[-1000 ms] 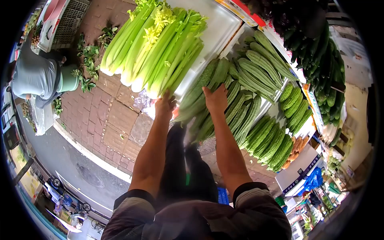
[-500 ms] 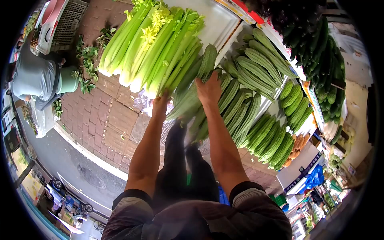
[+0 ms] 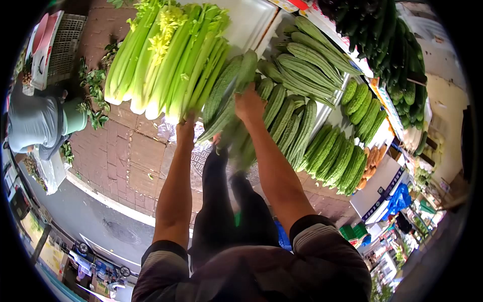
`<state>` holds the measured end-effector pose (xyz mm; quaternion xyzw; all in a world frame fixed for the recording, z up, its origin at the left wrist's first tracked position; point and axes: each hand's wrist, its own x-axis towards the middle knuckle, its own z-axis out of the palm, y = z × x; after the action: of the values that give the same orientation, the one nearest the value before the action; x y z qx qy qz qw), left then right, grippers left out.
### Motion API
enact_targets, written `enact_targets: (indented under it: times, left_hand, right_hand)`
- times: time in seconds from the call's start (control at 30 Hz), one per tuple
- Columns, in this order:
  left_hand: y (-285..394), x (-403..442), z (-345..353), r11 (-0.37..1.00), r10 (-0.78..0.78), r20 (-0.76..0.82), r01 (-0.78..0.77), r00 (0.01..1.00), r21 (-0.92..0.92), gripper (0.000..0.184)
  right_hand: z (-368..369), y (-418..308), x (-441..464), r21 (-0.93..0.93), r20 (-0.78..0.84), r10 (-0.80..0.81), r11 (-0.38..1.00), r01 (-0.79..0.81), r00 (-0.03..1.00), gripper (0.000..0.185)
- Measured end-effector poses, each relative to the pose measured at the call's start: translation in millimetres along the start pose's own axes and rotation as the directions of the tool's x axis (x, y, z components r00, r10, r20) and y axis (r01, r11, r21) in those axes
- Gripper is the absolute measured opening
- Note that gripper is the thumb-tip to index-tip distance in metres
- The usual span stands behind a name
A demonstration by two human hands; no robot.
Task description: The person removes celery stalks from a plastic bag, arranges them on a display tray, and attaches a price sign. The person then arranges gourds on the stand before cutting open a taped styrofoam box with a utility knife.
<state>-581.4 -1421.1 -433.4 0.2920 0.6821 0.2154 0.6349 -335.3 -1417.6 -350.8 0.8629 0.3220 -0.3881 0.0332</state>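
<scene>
My right hand [image 3: 250, 106] is closed round a long green luffa [image 3: 246, 68], smeared by motion, whose upper end sticks up past my fingers. More luffas [image 3: 221, 95] lie to its left, between the hand and the celery. My left hand [image 3: 185, 132] is at the white base ends of a row of celery [image 3: 168, 65]; its fingertips are hidden there, so I cannot tell its grip. Another row of luffas [image 3: 289, 118] lies just right of my right hand, with a further pile [image 3: 309, 68] behind it.
Bitter gourds [image 3: 334, 156] lie to the right, and dark cucumber-like vegetables [image 3: 397, 65] are stacked farther up. Brick paving [image 3: 113, 166] and a road [image 3: 121, 224] are on the left. A person in grey [image 3: 35, 121] bends by a crate [image 3: 65, 48] at far left.
The view has shifted, so the stall appears farther left. My right hand still grips the luffa, which is now more blurred. My left hand remains by the celery bases.
</scene>
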Motion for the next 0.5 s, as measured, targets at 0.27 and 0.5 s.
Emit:
enact_targets:
  times: [0.27, 0.5]
  left_hand:
    - [-2.8, 5.2, -4.8, 0.993, -0.098, -0.010, 0.098, 0.995, 0.060, 0.077]
    - [-6.6, -3.8, -5.8, 0.987, -0.088, 0.004, 0.086, 0.996, 0.137, 0.065]
  right_hand:
    - [17.6, 95.7, -74.0, 0.302, -0.545, -0.123, 0.894, 0.332, 0.829, 0.055]
    - [72.5, 308.8, -87.7, 0.337, -0.527, 0.351, 0.922, -0.188, 0.774, 0.054]
